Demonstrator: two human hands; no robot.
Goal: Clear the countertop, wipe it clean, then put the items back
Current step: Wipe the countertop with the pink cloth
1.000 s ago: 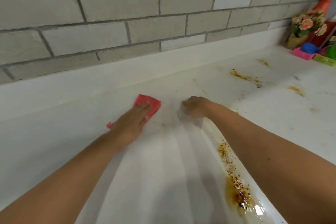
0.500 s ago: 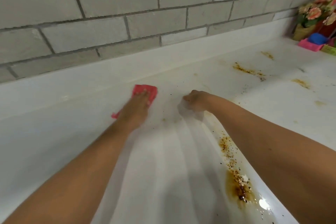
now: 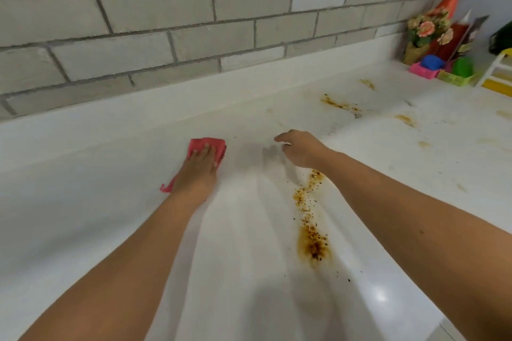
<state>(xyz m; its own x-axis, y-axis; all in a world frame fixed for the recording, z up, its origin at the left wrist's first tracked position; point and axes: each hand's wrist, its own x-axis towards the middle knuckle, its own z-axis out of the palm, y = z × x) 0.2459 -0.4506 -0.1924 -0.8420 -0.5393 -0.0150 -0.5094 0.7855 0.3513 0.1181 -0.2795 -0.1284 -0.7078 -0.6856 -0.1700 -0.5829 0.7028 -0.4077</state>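
My left hand lies flat on a red cloth and presses it onto the white countertop, close to the raised back edge. The cloth's far end and a corner at the wrist stick out from under the hand. To the right, my right hand rests on the counter with its fingers curled in; whether they hold something small and white I cannot tell. A long brown, speckled stain runs along the counter just in front of my right wrist. Smaller brown stains lie farther back on the right.
A grey brick wall rises behind the counter. In the far right corner stand a flower pot, a red bottle, a pink tray, a green basket and a white-and-yellow rack.
My left hand has pushed the red cloth a little farther toward the wall and to the left. My right hand has stayed in place, its fist slightly looser.
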